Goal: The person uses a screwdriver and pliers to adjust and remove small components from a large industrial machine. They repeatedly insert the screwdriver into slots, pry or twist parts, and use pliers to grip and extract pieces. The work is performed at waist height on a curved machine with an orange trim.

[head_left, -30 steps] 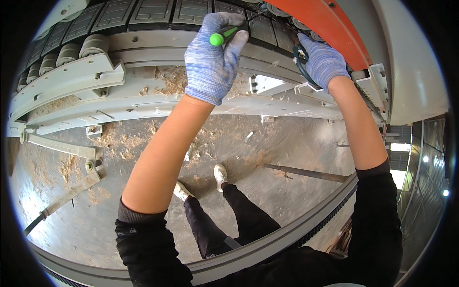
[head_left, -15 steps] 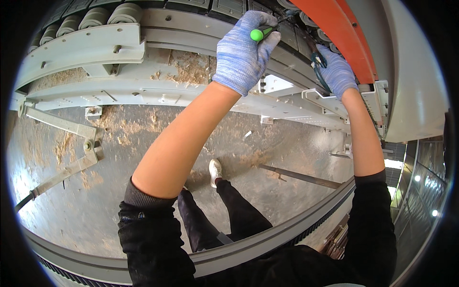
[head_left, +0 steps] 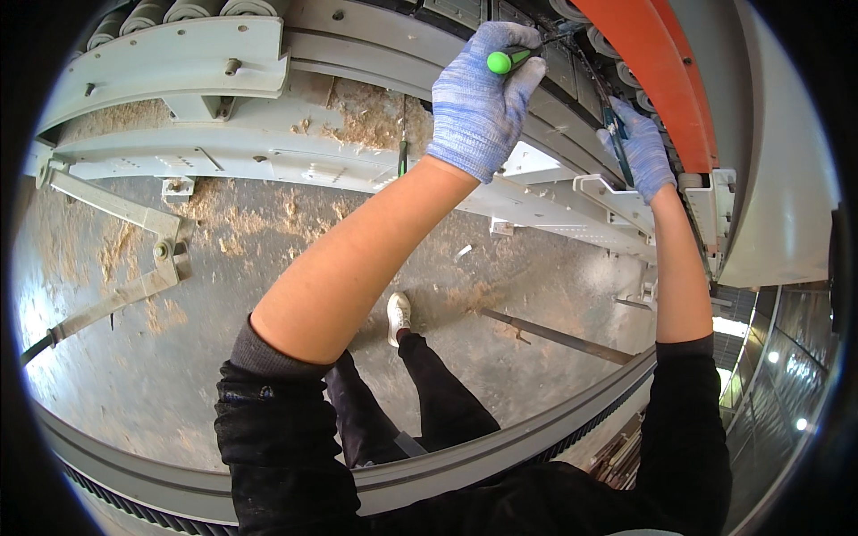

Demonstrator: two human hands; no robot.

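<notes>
My left hand (head_left: 478, 107), in a blue-white knit glove, is closed round a screwdriver (head_left: 502, 62) with a green and black handle. Its tip end lies by the dark plates (head_left: 561, 76) of the conveyor track; the exact contact is too small to tell. Farther right, my gloved right hand (head_left: 645, 152) grips pliers (head_left: 618, 143) with dark blue-green handles. Their jaws point up along the track, next to the orange curved guard (head_left: 666, 71). What the jaws touch cannot be made out. Another green-handled screwdriver (head_left: 403, 158) rests against the grey frame, left of my left wrist.
Wood shavings (head_left: 366, 121) lie on the grey frame (head_left: 179, 67) and floor. Rollers (head_left: 192, 9) line the upper left. A jointed metal bracket (head_left: 116, 210) stands at left, a metal bar (head_left: 554, 335) lies low, and a grey rail (head_left: 429, 478) crosses before my body.
The view has shifted slightly, so both hands sit farther right in it. My right hand has changed its hold, and the pliers' handles look closer together. My left hand keeps the screwdriver.
</notes>
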